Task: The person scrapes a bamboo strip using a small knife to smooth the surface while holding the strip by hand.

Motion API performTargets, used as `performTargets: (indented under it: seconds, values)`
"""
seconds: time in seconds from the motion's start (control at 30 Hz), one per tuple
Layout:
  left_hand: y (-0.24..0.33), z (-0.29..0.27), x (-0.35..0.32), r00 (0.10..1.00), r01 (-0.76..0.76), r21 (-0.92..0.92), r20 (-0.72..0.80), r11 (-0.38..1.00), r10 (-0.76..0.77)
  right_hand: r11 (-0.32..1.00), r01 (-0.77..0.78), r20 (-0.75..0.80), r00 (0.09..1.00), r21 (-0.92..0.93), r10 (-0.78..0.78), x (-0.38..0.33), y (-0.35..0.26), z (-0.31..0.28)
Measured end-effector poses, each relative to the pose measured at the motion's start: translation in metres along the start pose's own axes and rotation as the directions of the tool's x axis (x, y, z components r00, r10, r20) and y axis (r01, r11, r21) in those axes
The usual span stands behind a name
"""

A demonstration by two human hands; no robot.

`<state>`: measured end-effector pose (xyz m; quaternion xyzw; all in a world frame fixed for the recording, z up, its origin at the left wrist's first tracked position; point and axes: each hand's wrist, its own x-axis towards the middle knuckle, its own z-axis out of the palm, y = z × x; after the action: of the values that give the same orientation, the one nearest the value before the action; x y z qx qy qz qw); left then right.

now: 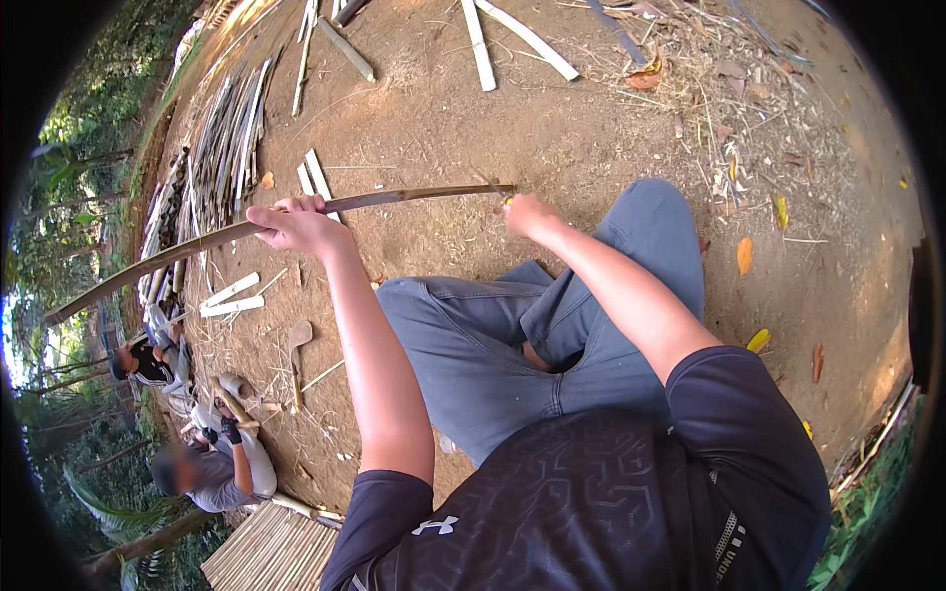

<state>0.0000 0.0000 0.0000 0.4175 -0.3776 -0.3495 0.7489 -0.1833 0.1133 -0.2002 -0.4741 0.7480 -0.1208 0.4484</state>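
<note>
Bamboo strip (296,219) held across the middle of the frame in both hands.

Far left, two other people (212,453) sit low by a woven bamboo mat (266,552); above them lies a pile of finished split strips (222,148). The left hand (296,225) is closed around the long dark strip left of centre, its free end reaching to the left edge. At centre, the right hand (527,212) is closed at the strip's other end, seemingly on a small yellow-handled tool I cannot make out. Judging by the pile, many strips are done; this one is in work, and broader slats (483,44) lie at the upper edge.
</note>
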Motion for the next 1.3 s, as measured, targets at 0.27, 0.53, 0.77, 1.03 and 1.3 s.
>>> performTargets:
  seconds: [0.27,0.53,0.77,1.03,1.3]
  values:
    - [0.0,0.019,-0.005,0.998,-0.013,0.036,0.068,0.999,0.011,0.997,-0.029,-0.055,0.998,0.074,0.033,0.02,0.032,0.006]
    - [-0.001,0.008,-0.004,0.999,-0.028,0.038,0.032,0.999,0.027,0.992,0.012,-0.074,0.997,0.124,-0.002,0.027,0.023,0.023]
    - [-0.002,-0.008,0.006,1.0,-0.02,0.034,-0.022,0.999,0.021,0.996,-0.037,-0.144,0.988,0.082,0.048,0.02,0.02,0.033]
    - [0.003,-0.001,-0.011,0.998,-0.055,0.024,0.023,0.998,0.055,0.979,-0.2,-0.116,0.972,0.04,0.203,0.041,0.042,0.043]
    - [0.014,-0.001,-0.025,0.993,-0.016,-0.053,0.113,0.998,0.022,0.956,-0.239,-0.137,0.966,-0.168,0.218,0.039,0.052,0.022]
